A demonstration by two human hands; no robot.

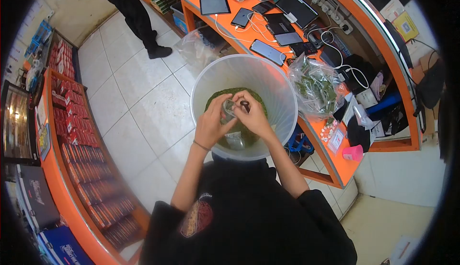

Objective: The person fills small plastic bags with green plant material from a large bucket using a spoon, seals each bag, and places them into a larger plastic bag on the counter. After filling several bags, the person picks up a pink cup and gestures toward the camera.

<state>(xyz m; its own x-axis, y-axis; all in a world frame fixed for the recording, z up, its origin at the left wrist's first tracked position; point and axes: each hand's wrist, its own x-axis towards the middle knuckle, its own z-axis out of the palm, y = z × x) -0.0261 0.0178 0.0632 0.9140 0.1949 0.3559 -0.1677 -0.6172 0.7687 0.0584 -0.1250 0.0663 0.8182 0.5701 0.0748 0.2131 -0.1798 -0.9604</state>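
A person's left hand (213,121) holds a small clear packet (228,108) over a translucent tub (203,87) of green flakes (249,137), right hand (255,119) touching the packet; beside them, a bag of greenery (316,85) rests along the orange table's (338,167) edge, a pink cup (353,153) near its corner.

- Tub (283,107): smooth, translucent plastic
- Bag (314,87) at two o'clock: glossy, crinkled plastic
- Floor tiles (148,68) at ten o'clock: smooth, glossy
- Shirt (268,212) at six o'clock: matt cloth
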